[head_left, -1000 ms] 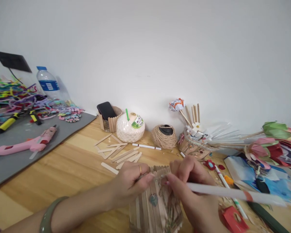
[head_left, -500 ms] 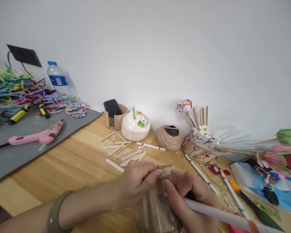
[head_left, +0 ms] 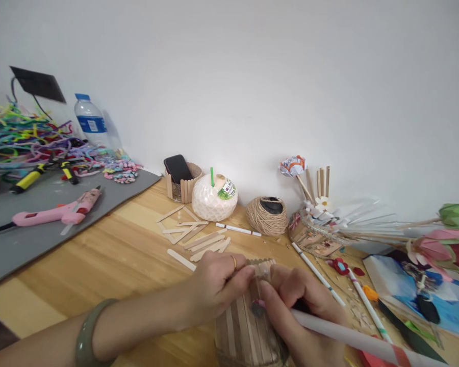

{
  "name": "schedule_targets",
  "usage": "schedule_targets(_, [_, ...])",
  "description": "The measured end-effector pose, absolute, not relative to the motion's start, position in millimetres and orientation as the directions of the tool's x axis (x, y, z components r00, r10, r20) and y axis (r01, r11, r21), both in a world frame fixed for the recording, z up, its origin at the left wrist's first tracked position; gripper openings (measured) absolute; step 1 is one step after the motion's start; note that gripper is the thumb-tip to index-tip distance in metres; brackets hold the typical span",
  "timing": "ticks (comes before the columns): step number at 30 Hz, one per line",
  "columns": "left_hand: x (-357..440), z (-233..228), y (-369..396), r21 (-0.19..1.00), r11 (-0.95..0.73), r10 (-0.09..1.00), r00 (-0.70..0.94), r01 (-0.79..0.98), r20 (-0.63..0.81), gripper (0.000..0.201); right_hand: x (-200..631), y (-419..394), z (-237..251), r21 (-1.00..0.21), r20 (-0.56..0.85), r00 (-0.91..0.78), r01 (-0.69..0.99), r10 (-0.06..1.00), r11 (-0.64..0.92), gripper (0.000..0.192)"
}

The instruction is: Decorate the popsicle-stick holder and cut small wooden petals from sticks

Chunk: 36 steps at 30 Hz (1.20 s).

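Observation:
A container faced with upright wooden craft sticks (head_left: 243,331) stands at the table's front, below my hands. My left hand (head_left: 224,283) has its fingers closed on the upper left part of it, with a ring on one finger and a green bangle at the wrist. My right hand (head_left: 302,311) is wrapped round a long white marker pen (head_left: 340,331) with a red band, which slants down to the right. The pen's pinkish end is at the stick surface; a dark blurred patch there is hard to make out. Fingers hide much of the rim.
Loose craft sticks (head_left: 206,244) lie beyond my left hand. Behind them are a stick holder with a phone (head_left: 178,169), a white coconut (head_left: 214,196) and twine (head_left: 266,216). A pink glue gun (head_left: 57,214) rests on the grey mat (head_left: 110,204). Paper flowers (head_left: 432,244) lie right.
My hands keep nearly the same place and hold. The pen's tip end has shifted very slightly on the sticks. At the far left edge, another person's hand shows a little more.

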<state>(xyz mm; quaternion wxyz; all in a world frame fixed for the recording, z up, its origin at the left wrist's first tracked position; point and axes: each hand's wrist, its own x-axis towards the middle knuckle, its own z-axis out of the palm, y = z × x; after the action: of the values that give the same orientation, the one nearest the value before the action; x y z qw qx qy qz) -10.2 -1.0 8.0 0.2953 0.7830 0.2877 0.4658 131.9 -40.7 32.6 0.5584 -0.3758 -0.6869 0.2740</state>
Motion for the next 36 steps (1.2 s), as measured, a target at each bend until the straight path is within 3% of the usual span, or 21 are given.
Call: schedule_targets(36, [-9.1,6.2,-0.1,0.732,-0.656,0.733,0.385,0.183,0.561,0.036,133.1,-40.0,28.6,-0.76,0.573,-0.13,0.286,0.809,0.584,0.032])
